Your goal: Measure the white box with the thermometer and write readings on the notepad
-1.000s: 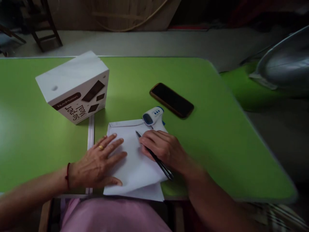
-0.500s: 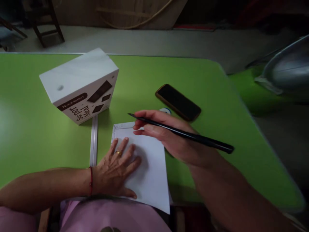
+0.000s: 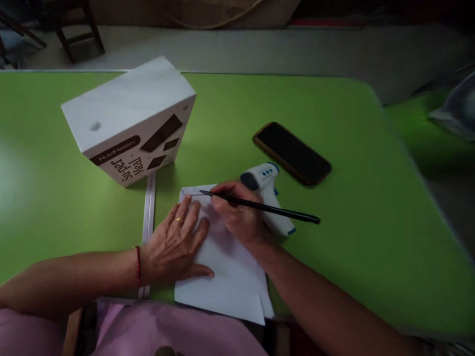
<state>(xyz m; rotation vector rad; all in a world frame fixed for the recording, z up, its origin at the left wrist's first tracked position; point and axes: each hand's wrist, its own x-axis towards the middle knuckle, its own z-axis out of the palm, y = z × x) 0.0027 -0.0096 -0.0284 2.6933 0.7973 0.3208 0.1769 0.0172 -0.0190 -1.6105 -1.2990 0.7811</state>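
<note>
My right hand (image 3: 241,212) pinches a long black pencil-like writing tool (image 3: 282,211), its tip at the top edge of the white paper (image 3: 222,287). Faint marks show on the strip along that edge. Flat on the left part of the sheets lies my left hand (image 3: 178,242), fingers spread, with a gold ring and a red wrist string. A second sheet peeks out under the first at the lower right. Just beyond my right hand is a white and blue infrared thermometer (image 3: 267,190), partly covered by the hand and the writing tool.
A white carton (image 3: 129,123) stands upright at the back left of the green table (image 3: 356,237). A phone (image 3: 293,152) in a brown case lies behind the thermometer. A metal strip (image 3: 148,212) crosses the table left of the paper. A dark chair (image 3: 79,29) stands beyond.
My right hand has come down and left, bringing the writing tool's tip onto the paper's top edge. The thermometer, mostly hidden before, now shows. My left hand stays on the paper.
</note>
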